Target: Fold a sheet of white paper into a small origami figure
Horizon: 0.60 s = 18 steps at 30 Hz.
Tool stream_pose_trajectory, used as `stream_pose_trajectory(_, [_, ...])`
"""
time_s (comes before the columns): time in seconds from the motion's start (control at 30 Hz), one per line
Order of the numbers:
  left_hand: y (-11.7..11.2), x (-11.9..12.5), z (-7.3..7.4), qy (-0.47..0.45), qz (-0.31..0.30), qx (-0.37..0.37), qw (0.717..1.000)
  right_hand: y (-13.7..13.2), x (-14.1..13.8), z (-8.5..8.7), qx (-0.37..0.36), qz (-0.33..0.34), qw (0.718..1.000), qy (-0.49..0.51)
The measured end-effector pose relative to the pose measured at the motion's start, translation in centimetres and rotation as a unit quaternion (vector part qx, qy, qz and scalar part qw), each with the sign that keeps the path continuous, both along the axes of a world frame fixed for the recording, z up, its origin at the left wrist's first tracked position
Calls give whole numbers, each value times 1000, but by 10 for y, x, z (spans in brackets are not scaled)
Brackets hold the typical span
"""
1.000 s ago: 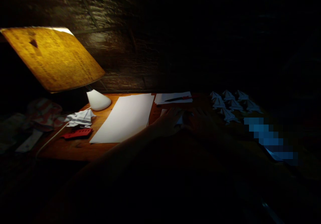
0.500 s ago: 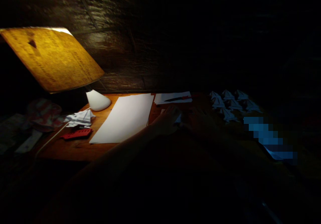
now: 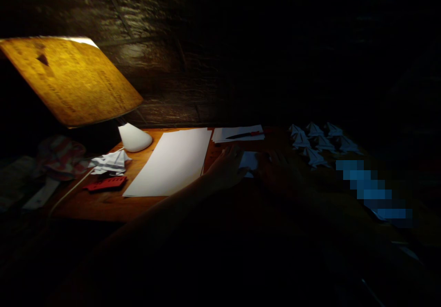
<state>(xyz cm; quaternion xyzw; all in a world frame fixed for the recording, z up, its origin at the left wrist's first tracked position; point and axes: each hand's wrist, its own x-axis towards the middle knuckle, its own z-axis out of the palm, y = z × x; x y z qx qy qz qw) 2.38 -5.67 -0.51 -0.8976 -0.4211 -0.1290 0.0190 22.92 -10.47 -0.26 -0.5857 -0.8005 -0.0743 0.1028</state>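
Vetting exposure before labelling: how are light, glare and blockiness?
Head view: lamp lights the left, wall shows sheen; head view: left hand and right hand in deep shadow, edges hard to read, sheet between them paler; head view: blue patch at right is pixelated, its content unreadable.

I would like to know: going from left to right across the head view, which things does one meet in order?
Striped cloth → red object → large white sheets → left hand → small white paper → right hand → group of folded paper figures.
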Motion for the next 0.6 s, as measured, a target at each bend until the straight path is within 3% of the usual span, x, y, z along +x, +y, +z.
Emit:
stream_pose_trajectory(0.33, [-3,0,-1,33,48,23,998,-2,-2,0,13,-48,999,-5])
stream_pose_trajectory(0.6, [-9,3,7,75,75,38,994,-1,-3,1,28,-62,997,-35])
